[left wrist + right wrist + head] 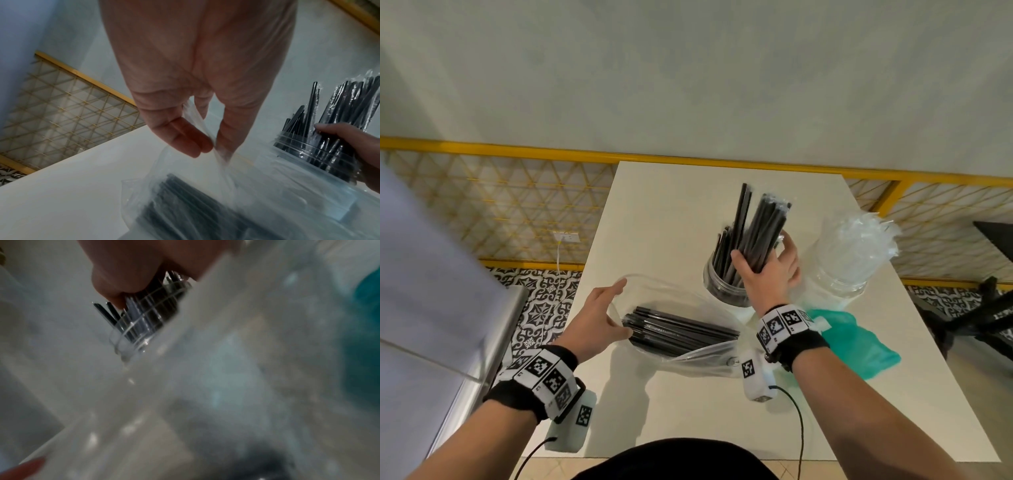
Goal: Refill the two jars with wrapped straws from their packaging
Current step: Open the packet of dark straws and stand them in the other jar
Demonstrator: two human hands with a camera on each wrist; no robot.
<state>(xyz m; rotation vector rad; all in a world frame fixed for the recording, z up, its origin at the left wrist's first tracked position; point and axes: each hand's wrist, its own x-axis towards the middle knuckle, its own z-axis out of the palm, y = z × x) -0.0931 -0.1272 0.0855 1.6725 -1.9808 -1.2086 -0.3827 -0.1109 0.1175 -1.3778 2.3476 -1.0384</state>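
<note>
My right hand (765, 270) curls round a bundle (763, 233) of wrapped black straws, its lower end inside the near jar (714, 287) at the middle of the white table (654, 205). A few more black straws already stand in that jar, leaning left. In the right wrist view my fingers (115, 277) wrap the dark straws just above the jar's ridged clear rim; the rest of that view is blurred plastic.

My left hand (594, 315) pinches the mouth of the clear bag (688, 356) that lies on the table's near side; in the left wrist view thumb and fingers (185, 138) close on a fold of its film. Inside the bag lies a stack of black straws (678, 334), flat, pointing toward the right.

Two jars stand on the table. The second jar (842, 263), to the right of the first and just beyond my right hand, is packed with clear wrapped straws that fan upward. A green bag (859, 342) lies crumpled below it, partly behind my right wrist. That makes two bags.

My right forearm crosses over the clear bag's right end. Both wrists wear black bands with checkered marker tags and a white camera unit with a black cable.

Behind the table runs a yellow lattice rail (500, 205) under a pale wall. Patterned tile floor (537, 308) shows at left, and a black table base (979, 318) at right.
</note>
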